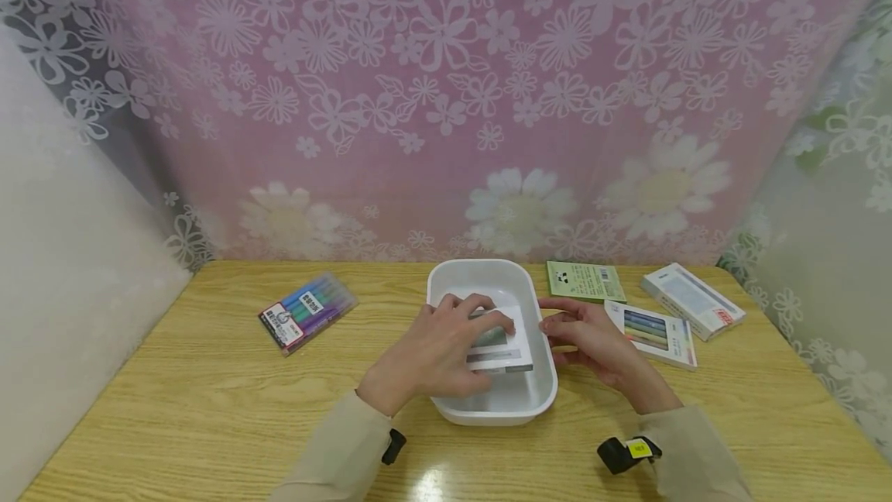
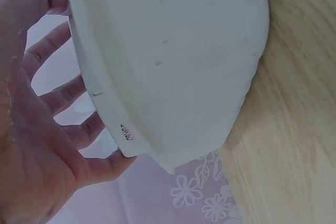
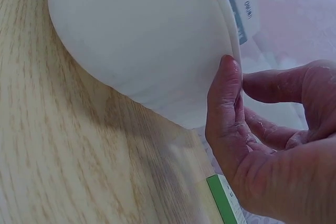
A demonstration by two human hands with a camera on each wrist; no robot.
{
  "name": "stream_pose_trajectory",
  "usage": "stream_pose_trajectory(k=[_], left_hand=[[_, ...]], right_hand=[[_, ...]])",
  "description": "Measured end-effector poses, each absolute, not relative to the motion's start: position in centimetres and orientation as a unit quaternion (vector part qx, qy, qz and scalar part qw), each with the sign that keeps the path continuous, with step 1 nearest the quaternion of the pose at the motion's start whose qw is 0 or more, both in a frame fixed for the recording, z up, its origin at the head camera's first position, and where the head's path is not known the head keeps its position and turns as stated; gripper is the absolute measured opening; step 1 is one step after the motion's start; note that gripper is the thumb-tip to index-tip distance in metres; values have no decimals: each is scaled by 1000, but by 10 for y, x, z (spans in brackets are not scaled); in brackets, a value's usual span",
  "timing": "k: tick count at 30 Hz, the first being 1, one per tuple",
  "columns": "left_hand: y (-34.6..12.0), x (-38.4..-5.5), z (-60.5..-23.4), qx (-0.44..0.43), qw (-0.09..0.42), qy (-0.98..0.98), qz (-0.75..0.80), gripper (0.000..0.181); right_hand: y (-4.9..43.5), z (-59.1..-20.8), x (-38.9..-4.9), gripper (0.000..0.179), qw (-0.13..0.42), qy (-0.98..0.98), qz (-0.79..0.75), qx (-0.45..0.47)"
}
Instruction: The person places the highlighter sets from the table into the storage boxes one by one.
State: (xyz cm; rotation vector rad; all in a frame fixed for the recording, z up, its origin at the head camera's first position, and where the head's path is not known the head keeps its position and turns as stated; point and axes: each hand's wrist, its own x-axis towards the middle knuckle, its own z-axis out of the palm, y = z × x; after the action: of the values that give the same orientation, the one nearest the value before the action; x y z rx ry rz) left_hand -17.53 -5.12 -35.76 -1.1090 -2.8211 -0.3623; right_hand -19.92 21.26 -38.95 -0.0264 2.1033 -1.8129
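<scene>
Box (image 1: 507, 347): located inside the tub (image 1: 491, 414), which stands at the middle of the worktop (image 1: 209, 417). Left hand (image 1: 440, 348) reaches over the tub's left rim from above; its grip holds the box, fingers bent over the upper face and thumb at the near side. Contact between the box and the tub floor is hidden, so cannot be told. In the right wrist view, a corner of the box shows above the rim. Right hand (image 1: 591, 341) is at the tub's right side; its grip is narrow, pinching the rim. Pen pack (image 1: 308, 312) lies on the left, well apart from the tub. Green pack (image 1: 587, 282), marker set (image 1: 651, 335) and white carton (image 1: 693, 300) lie on the right; the marker set is just beside the right hand.
</scene>
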Motion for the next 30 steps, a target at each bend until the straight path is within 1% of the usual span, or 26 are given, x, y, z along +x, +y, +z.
stream_pose_trajectory(k=[17, 30], left_hand=[[-44, -185, -375, -354, -17, -928, -117, 54], [-39, -188, -386, -352, -31, -931, -90, 51]], right_hand=[[214, -389, -200, 61, 185, 744, -642, -18], [213, -390, -200, 60, 182, 750, -636, -12]])
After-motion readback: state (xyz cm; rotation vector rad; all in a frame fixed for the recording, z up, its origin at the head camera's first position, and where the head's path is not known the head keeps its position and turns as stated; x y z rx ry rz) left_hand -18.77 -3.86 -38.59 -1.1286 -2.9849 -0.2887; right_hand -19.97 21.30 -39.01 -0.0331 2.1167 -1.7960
